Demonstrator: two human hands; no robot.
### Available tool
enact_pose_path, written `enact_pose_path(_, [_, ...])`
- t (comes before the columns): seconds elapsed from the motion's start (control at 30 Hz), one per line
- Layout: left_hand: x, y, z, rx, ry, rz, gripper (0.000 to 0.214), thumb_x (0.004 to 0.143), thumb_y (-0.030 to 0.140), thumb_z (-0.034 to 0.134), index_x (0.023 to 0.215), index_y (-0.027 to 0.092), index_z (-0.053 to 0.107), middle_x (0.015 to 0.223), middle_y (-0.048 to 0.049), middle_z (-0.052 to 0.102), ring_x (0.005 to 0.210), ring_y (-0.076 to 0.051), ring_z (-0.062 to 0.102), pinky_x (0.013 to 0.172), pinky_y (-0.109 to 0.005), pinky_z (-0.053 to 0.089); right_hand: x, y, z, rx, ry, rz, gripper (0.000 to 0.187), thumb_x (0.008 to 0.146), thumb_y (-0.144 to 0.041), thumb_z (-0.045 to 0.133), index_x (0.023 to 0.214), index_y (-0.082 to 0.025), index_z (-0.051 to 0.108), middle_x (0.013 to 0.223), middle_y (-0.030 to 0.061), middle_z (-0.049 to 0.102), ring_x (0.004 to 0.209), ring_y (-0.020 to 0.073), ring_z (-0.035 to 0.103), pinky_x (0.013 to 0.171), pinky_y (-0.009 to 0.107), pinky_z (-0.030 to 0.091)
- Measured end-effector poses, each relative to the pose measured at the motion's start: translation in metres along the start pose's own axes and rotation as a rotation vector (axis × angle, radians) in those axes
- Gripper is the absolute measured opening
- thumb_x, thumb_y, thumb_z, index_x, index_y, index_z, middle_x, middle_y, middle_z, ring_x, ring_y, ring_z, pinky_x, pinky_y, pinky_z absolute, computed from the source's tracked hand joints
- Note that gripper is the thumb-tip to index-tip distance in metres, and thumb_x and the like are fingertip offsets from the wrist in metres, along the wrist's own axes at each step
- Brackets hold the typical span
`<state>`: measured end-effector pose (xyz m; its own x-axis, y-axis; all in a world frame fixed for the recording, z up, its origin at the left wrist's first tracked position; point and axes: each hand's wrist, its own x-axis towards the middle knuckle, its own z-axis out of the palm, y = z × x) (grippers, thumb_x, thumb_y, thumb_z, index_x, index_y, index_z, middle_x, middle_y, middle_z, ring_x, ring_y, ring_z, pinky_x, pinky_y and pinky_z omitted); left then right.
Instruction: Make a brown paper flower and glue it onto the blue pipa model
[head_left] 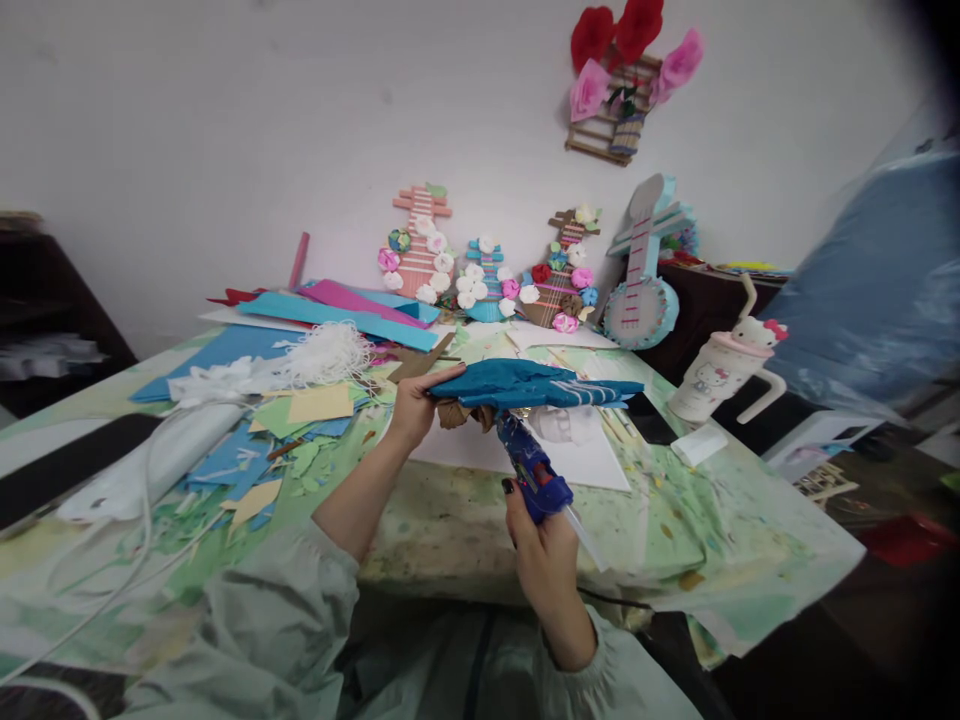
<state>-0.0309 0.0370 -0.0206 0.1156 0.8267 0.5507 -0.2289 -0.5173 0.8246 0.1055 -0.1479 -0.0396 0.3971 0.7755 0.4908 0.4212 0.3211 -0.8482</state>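
My left hand grips the wide end of a blue paper-covered craft instrument, which lies sideways and is seen nearly edge-on. Pale strings show along its narrower right part. Brown crumpled paper flowers hang at its lower side, close to my left fingers. Closed round a dark blue glue gun is my right hand. The gun's nozzle points up to the underside of the instrument; whether it touches is hidden. A whitish glue stick sticks out of the gun's back end.
Paper scraps, white stringy material and a white power strip with cables cover the left side. Several finished craft instruments lean against the wall. A phone and a tumbler stand at the right. White paper lies beneath my hands.
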Motion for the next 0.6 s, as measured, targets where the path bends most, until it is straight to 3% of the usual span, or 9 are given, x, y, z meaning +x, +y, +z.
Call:
enact_pose_path(0.23, [0.0012, -0.0075, -0.0021, -0.022, -0.006, 0.031, 0.029, 0.072, 0.024, 0.066, 0.099, 0.02, 0.075, 0.112, -0.0075, 0.07, 0.108, -0.029, 0.063, 0.096, -0.042, 0.05, -0.0008, -0.0045, -0.0021, -0.149, 0.039, -0.062, 0.028, 0.087, -0.042, 0.051, 0.074, -0.018, 0.056, 0.053, -0.0034, 0.046, 0.052, 0.0136, 0.045, 0.053, 0.026, 0.037])
enact_pose_path(0.6, [0.0005, -0.0033, -0.0014, -0.02, -0.001, 0.033, 0.029, 0.073, 0.024, 0.066, 0.1, 0.02, 0.074, 0.111, -0.0075, 0.07, 0.107, -0.029, 0.064, 0.095, -0.042, 0.051, 0.0008, -0.0007, -0.003, -0.175, 0.065, -0.097, 0.028, 0.087, -0.04, 0.052, 0.071, -0.018, 0.054, 0.059, -0.0013, 0.053, 0.053, 0.0132, 0.048, 0.054, 0.026, 0.039])
